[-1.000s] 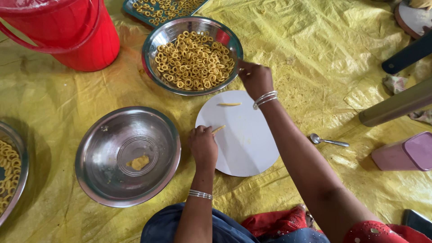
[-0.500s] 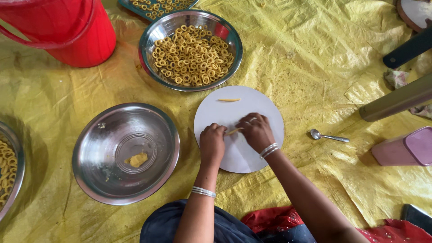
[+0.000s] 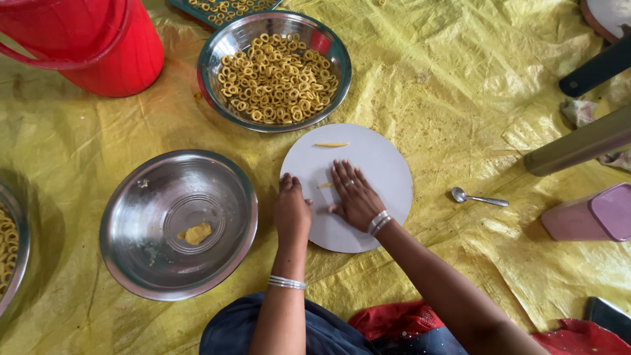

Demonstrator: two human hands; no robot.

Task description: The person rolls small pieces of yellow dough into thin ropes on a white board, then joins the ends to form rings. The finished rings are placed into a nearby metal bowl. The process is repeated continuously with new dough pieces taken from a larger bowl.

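On the white round board (image 3: 368,164) at frame centre, the right hand (image 3: 353,196) lies flat, fingers spread, pressing a short dough strip (image 3: 324,185) whose end shows at its fingertips; its long axis seems to run left-right, though most is hidden. The left hand (image 3: 292,212) rests on the board's left edge, loosely curled; whether it holds anything cannot be told. A second strip (image 3: 331,144) lies apart near the board's upper edge, also lying left-right.

A bowl of rings (image 3: 275,69) sits just above the board, a near-empty steel bowl (image 3: 177,223) with a dough lump (image 3: 196,233) just left. A red bucket (image 3: 85,39) stands upper left, a pink box (image 3: 588,215) at the right edge, a spoon (image 3: 478,198) between box and board. Open yellow sheet (image 3: 460,79) lies upper right.
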